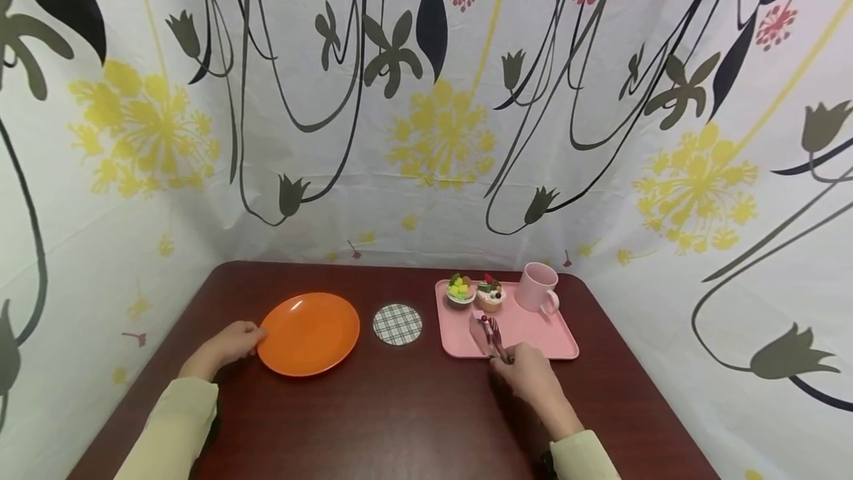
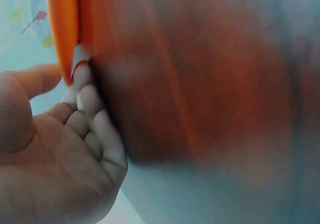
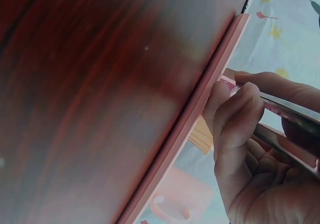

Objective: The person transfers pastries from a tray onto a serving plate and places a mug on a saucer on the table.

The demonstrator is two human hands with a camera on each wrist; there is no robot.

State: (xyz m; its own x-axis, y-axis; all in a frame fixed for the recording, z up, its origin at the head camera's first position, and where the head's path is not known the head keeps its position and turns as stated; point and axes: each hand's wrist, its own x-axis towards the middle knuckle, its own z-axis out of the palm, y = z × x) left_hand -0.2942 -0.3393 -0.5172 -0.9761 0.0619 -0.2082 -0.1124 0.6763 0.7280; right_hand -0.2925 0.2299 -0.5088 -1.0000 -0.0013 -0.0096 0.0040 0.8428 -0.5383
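At the left, my left hand (image 1: pixel 229 343) pinches the left rim of an orange plate (image 1: pixel 309 333) between thumb and fingertips. The plate (image 2: pixel 65 28) shows edge-on in the left wrist view. My right hand (image 1: pixel 529 376) is over the near edge of a pink tray (image 1: pixel 540 339). It holds shiny metal cutlery (image 1: pixel 495 335), one piece with fork tines; the other piece's kind is unclear. Two metal lengths of the cutlery (image 3: pixel 287 106) show in the right wrist view. Just beyond the tips, a small pink item with a red top (image 1: pixel 481 317) is partly hidden.
Two small dessert cups, one with green and yellow topping (image 1: pixel 460 290), the other a fruit tart (image 1: pixel 489 295), stand at the tray's back left. A pink mug (image 1: pixel 537 287) stands at its back right. A round checked coaster (image 1: pixel 397 324) lies between plate and tray.
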